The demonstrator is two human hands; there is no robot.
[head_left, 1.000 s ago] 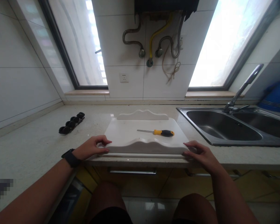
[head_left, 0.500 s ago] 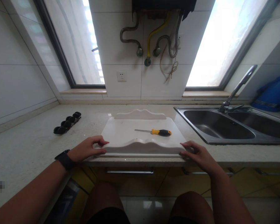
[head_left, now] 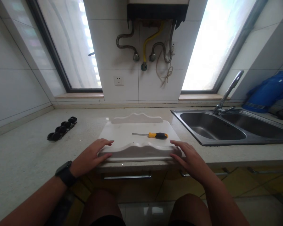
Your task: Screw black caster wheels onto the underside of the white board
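A white board (head_left: 122, 133) lies flat on the counter. Along its near edge a white wavy-topped panel (head_left: 141, 151) stands upright, and a matching wavy panel (head_left: 136, 118) stands along the far edge. My left hand (head_left: 97, 153) is around the near panel's left end, thumb on its front face and fingers over the top. At the right end, my right hand (head_left: 187, 157) straddles the same panel in a similar way, thumb in front and fingers behind. A screwdriver (head_left: 155, 135) with a yellow and black handle rests on the board, its shaft pointing left.
Several black round wheel-like pieces (head_left: 62, 128) sit in a row on the counter (head_left: 25, 150) at left. To the right is a steel double sink (head_left: 209, 127) with a tap (head_left: 228, 94). Hoses and a yellow pipe (head_left: 146, 42) hang on the wall, and something blue (head_left: 266, 92) stands behind the sink.
Both hands have shifted inward along the near panel, and their fingers are spread farther apart over its top edge. The view has tilted and turned slightly; board and screwdriver look unmoved on the counter.
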